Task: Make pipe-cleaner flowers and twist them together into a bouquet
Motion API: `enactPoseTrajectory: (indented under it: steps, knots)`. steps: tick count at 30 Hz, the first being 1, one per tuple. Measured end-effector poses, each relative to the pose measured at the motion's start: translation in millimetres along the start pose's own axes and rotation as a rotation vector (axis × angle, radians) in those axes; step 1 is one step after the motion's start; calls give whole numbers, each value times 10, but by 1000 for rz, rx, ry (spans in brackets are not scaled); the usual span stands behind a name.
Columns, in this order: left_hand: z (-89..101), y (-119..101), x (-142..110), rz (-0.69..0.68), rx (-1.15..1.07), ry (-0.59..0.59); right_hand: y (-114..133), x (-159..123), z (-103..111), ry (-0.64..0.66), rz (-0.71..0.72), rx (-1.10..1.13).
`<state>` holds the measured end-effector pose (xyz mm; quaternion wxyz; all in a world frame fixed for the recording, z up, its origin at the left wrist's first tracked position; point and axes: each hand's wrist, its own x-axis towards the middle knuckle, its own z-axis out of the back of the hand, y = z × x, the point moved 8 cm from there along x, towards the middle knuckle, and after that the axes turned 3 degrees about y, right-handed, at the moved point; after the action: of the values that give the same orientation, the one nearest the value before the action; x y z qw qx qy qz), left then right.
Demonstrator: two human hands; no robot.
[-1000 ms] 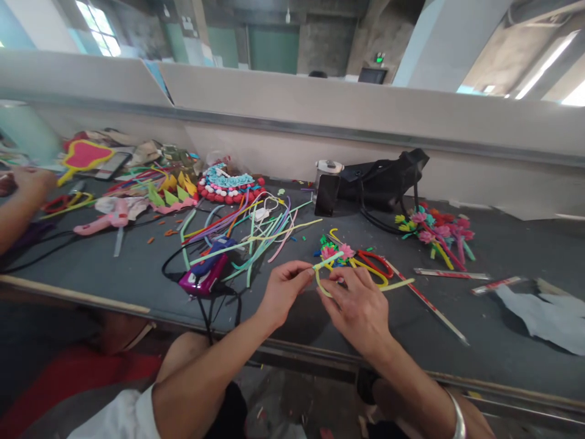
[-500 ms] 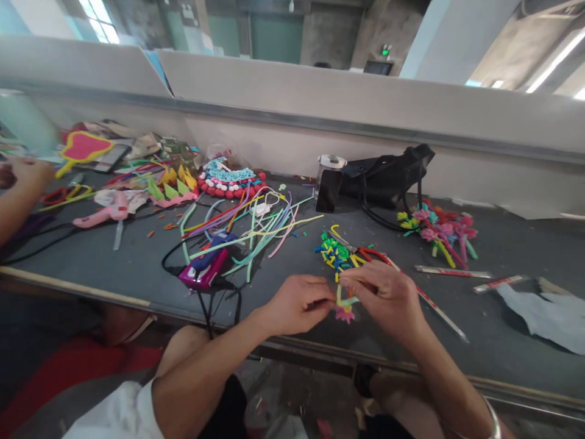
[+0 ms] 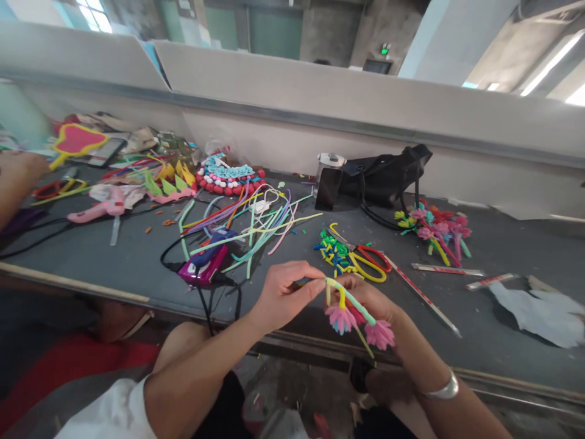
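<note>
Pipe-cleaner flowers [image 3: 379, 334] with pink petals hang from bent yellow and pale green stems between my hands, just over the table's front edge. My left hand [image 3: 290, 294] pinches the stems at their upper bend with thumb and forefinger. Behind the stems, my right hand [image 3: 361, 299] is closed around the flowers' other side; its fingertips are partly hidden. Beyond my hands lie scissors [image 3: 369, 263] with red and yellow handles, beside a pile of short green, blue and yellow pieces [image 3: 336, 253].
Loose pipe cleaners [image 3: 260, 228] and a purple device [image 3: 203, 268] with cables lie left. Finished flowers [image 3: 439, 228], a black bag [image 3: 388, 177], a phone [image 3: 328, 189] and clear strips [image 3: 425, 296] are right. Another person's hand [image 3: 21, 174] is at far left, near a pink glue gun [image 3: 103, 206].
The flowers have turned so that more blossoms and stems show, hanging down to the right. My right hand has rotated and lowered behind them, uncovering the scissors' handles.
</note>
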<state>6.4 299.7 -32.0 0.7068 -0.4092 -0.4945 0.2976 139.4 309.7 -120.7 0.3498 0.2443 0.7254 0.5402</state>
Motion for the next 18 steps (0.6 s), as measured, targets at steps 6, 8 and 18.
enactPoseTrajectory:
  steps: [6,8,18]
  knots:
    - [89,379,-31,252,-345,-266,-222,156,-316,60,12,312]
    - [63,535,-36,340,-513,-314,-239,173,-440,69,26,386]
    - [184,635,31,371,-433,-346,-188,123,-467,-184,101,176]
